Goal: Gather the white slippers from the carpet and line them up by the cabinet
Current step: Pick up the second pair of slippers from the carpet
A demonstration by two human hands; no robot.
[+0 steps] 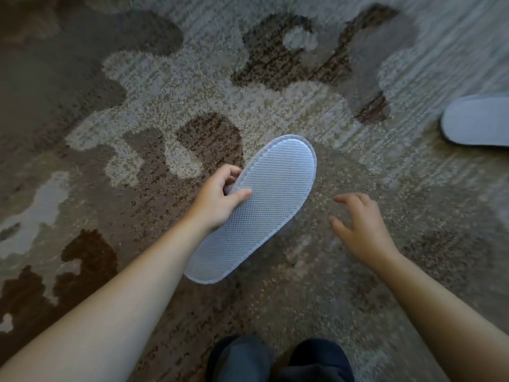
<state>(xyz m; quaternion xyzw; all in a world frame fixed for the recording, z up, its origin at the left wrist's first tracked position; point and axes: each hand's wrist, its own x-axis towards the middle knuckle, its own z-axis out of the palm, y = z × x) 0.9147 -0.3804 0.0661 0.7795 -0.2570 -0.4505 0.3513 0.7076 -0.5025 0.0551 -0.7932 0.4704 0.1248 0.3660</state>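
Note:
My left hand (217,198) grips a white slipper (264,210) by its left edge, above the carpet, with the textured sole turned up toward me. The slipper points away and to the right. My right hand (360,227) hovers to the right of it, fingers spread, holding nothing and not touching the slipper. A second white slipper (476,121) lies on the patterned carpet (165,111) at the right edge of the view, partly cut off. No cabinet is in view.
The carpet has brown, grey and beige patches and fills the whole view. My legs in dark trousers (278,359) show at the bottom centre.

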